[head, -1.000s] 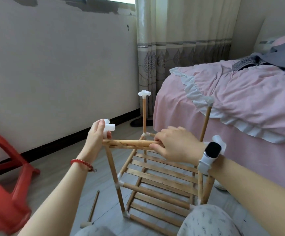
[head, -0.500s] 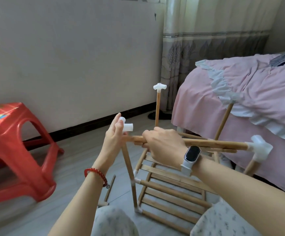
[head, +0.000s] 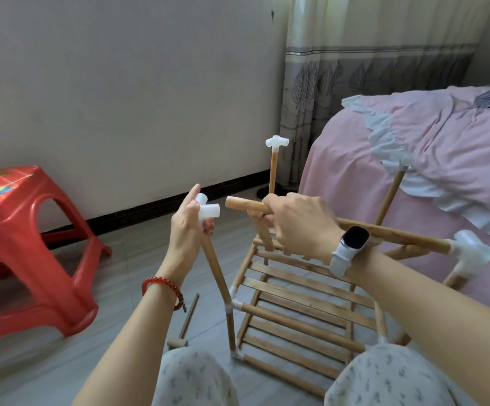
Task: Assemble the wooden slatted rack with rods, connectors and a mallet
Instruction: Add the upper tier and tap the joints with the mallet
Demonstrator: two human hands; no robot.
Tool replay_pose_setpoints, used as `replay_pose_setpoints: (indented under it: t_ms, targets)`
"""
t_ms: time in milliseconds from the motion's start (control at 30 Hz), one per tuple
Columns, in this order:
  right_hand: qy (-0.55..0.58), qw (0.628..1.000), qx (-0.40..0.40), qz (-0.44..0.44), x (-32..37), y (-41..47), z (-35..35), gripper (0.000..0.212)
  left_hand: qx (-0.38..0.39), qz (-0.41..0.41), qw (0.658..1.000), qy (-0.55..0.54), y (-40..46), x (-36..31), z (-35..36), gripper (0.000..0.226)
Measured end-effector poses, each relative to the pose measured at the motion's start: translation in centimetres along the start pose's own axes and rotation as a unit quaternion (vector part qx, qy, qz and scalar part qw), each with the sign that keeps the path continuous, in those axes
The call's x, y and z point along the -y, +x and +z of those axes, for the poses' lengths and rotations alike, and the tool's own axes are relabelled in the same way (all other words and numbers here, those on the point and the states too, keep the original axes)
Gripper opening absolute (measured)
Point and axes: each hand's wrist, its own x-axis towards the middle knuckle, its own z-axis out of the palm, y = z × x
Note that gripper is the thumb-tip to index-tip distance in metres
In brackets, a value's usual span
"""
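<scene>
The rack [head: 296,303] stands on the floor between her knees. Her left hand [head: 186,230] wraps the connector [head: 207,210] on the near-left post [head: 217,276], fingers curled round it, likely to steady its open socket. Just right of it, her right hand [head: 299,227] grips the rod [head: 243,205], its free end aimed at that socket but apart. The mallet [head: 183,326] lies left of the rack.

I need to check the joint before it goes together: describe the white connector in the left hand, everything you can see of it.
The white connector is a small piece of translucent white plastic, as it looks, with short tubular sockets. One open socket faces right toward the bare end of the wooden rod, close to it but apart. It sits on top of a leaning wooden upright. The left hand grips it, thumb side behind it.
</scene>
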Motion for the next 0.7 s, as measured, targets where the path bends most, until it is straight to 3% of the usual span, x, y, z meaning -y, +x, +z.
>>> replay_pose_setpoints:
  t_ms: [300, 567, 700]
  targets:
    - [-0.022, 0.999, 0.000, -0.044, -0.1, -0.4, 0.9, 0.025, 0.075, -0.010, 0.996, 0.046, 1.2, -0.3, 1.5, 0.044]
    - [-0.046, 0.998, -0.004, -0.030, -0.4, 0.4, 1.5, 0.015, 0.069, 0.002, 0.996, 0.048, 1.3, -0.3, 2.9, 0.043]
    - [-0.004, 1.000, 0.012, -0.029, -0.4, 0.7, 1.5, 0.024, 0.078, 0.011, 0.995, 0.053, 1.5, -0.2, 2.5, 0.041]
